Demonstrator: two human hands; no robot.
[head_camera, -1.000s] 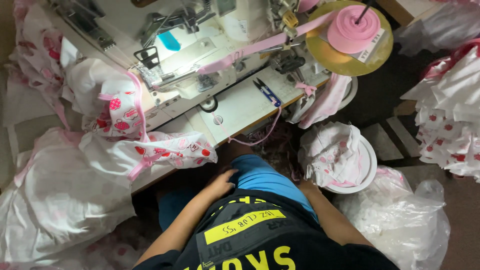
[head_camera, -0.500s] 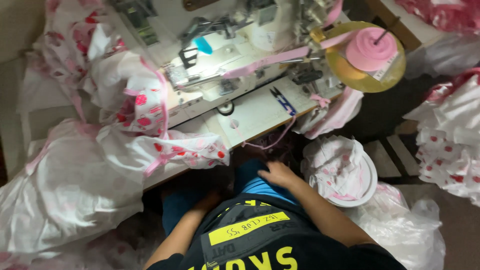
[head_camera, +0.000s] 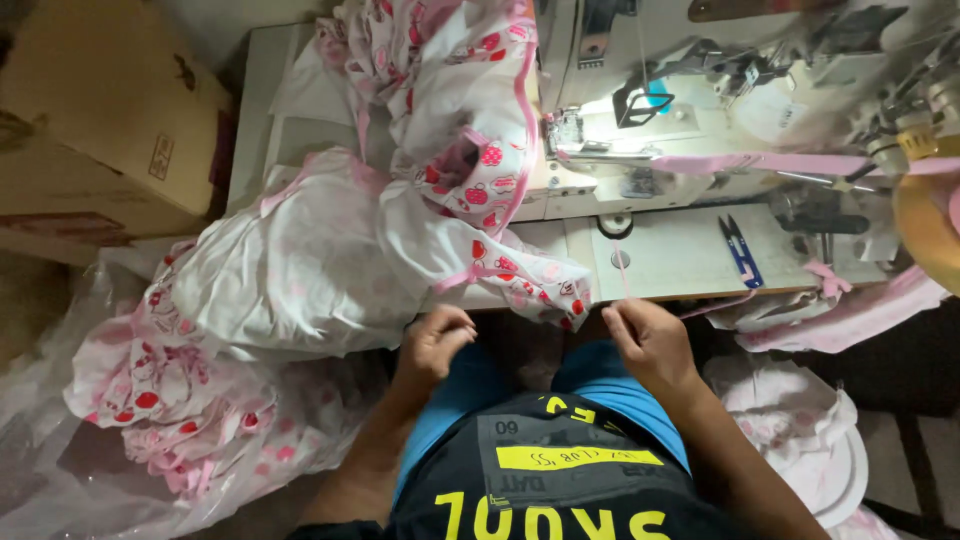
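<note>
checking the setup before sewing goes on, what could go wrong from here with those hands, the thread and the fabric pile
The right hand pinches a thin pink thread running up to the sewing machine; a hard pull could snap or unthread it. The printed fabric hangs over the table edge just above the left hand and might slide off. The blue thread snips lie loose near the edge, where dragged cloth could knock them down.
</note>
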